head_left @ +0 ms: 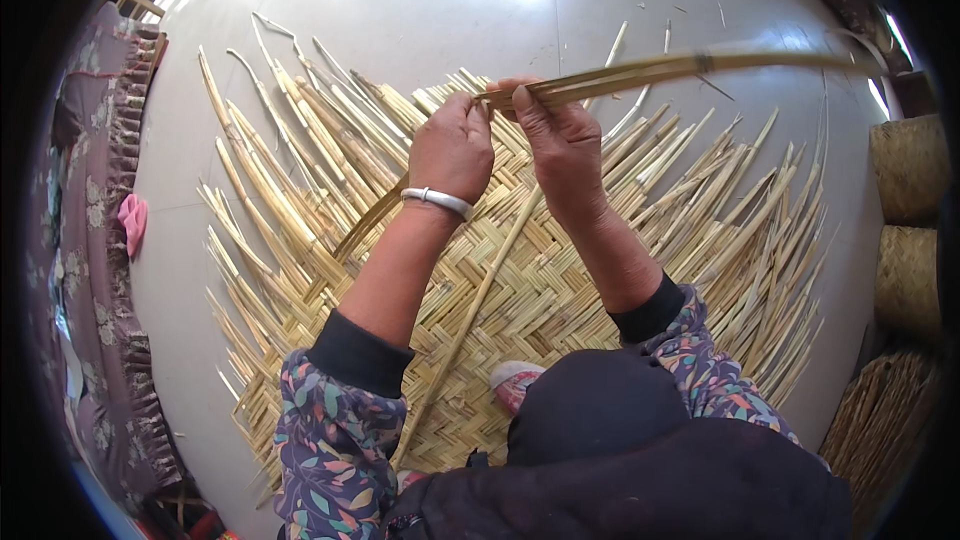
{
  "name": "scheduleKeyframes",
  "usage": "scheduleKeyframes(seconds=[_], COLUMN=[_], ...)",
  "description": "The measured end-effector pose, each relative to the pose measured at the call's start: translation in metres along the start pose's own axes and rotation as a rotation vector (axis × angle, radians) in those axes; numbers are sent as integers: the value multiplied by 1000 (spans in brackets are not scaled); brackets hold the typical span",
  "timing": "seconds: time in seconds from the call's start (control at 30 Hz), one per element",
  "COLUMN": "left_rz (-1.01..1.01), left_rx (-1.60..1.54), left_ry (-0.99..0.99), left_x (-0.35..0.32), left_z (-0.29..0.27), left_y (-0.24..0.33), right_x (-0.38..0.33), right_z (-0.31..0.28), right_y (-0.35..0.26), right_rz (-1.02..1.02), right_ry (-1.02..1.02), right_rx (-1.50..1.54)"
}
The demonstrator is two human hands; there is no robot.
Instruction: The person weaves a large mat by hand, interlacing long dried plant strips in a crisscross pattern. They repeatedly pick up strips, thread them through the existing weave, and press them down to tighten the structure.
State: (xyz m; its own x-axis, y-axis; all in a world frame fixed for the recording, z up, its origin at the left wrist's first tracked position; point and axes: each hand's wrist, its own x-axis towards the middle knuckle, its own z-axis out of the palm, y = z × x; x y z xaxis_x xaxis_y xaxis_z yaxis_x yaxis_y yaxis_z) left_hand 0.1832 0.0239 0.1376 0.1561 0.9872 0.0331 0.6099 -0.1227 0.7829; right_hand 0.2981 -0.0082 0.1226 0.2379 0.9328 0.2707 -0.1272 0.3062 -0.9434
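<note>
Both my hands are raised over the far part of a woven mat [540,290] and grip one long, flat reed strip [640,72]. My left hand [452,148], with a pale bangle [437,202] at its wrist, pinches the strip. Close beside it, my right hand [560,155] has its thumb on top of the strip and the fingers beneath. From there the strip runs off to the far right and bends near its end. Its other part slants down behind my left wrist toward the mat. Loose reed ends [300,135] fan out around the woven middle.
A thin stick [470,310] lies slantwise across the mat. My shoe [513,382] rests on the weave. Left stands a ruffled, flowered purple cover [105,240] with a pink cloth [132,223] by it. Rolled woven pieces [908,172] and a reed bundle [880,420] line the right side.
</note>
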Motion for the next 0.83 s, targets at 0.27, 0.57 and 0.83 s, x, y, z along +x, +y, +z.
scheduleKeyframes(seconds=[0.27, 0.57, 0.83], left_rz=[-13, -378, -393], left_rx=[-385, 420, 579], left_ry=[-228, -340, -542], left_x=[26, -31, -38], left_z=[-50, -108, -89], left_y=[-28, -185, -183], right_x=[-4, -147, -205], right_z=[10, 33, 30], right_y=[-5, 55, 56], right_rz=[199, 1130, 1533], right_ry=[-2, -140, -1303], right_rx=[476, 431, 267])
